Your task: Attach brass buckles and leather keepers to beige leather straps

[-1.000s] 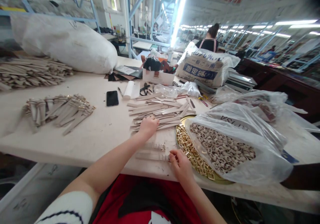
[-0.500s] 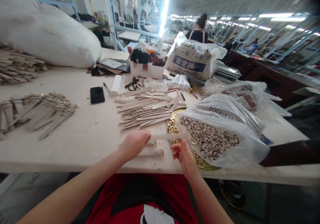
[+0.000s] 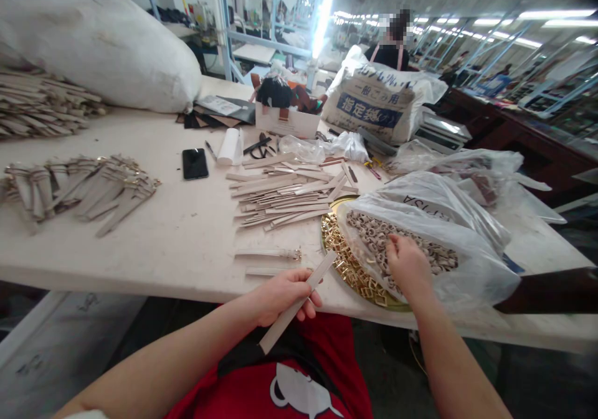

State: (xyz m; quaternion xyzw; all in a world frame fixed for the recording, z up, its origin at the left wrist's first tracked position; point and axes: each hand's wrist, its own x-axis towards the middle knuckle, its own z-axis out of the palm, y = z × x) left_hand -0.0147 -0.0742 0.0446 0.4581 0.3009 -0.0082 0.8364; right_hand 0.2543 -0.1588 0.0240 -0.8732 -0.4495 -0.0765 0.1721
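A flat pale-grey strap (image 3: 322, 268) lies slantwise across my left hand (image 3: 283, 294), gripped between thumb and fingers near the table's front edge. My right hand (image 3: 411, 269) reaches into an open clear plastic bag (image 3: 481, 269) full of small grey strap loops (image 3: 371, 235). Its fingertips are drawn together among the loops; whatever they pinch is hidden. The bag rests partly over a round golden tray (image 3: 344, 200) holding many gold buckles (image 3: 343, 260). Left of the tray, a strap with a buckle fitted (image 3: 266, 254) lies on the table, with another strap (image 3: 261, 271) below it.
Loose straps (image 3: 280, 198) are heaped mid-table. Buckled straps (image 3: 103, 188) lie at left, near a phone (image 3: 195, 164). Behind are a white roll (image 3: 230, 147), a white box (image 3: 284, 124), a printed bag (image 3: 378, 104) and a large white sack (image 3: 116, 51). A person (image 3: 392, 48) is farther back.
My left hand has brought the strap down toward me and tilted it. My right hand has moved from the strap's right end to the loops in the bag. The view has shifted slightly.
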